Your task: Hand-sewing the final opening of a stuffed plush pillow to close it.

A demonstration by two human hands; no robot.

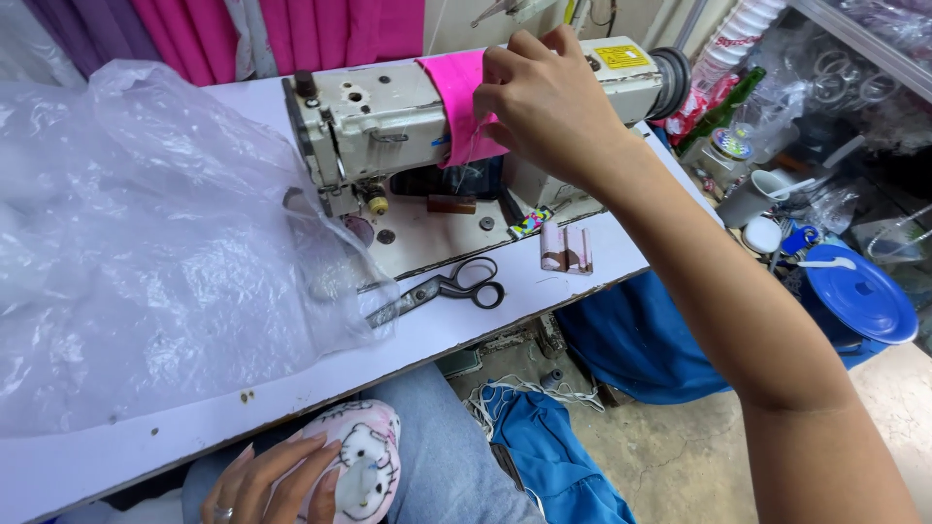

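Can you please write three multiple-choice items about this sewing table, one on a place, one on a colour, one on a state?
1. Where do the black-handled metal scissors lie?
A. On the white table, before the cream sewing machine
B. On the floor
C. In the right hand

2. What colour is the strip of cloth draped over the cream sewing machine?
A. Blue
B. Bright pink
C. Green

3. What is the right hand doing?
A. Resting flat on the table
B. Holding a cup
C. Pinching thread at the pink cloth

Answers: 1 A, the scissors rest on the white table beside the clear plastic sheet. 2 B, the cloth is vivid pink. 3 C, its fingers are closed at the cloth's edge, while the left hand touches a cartoon-printed pouch on the lap.
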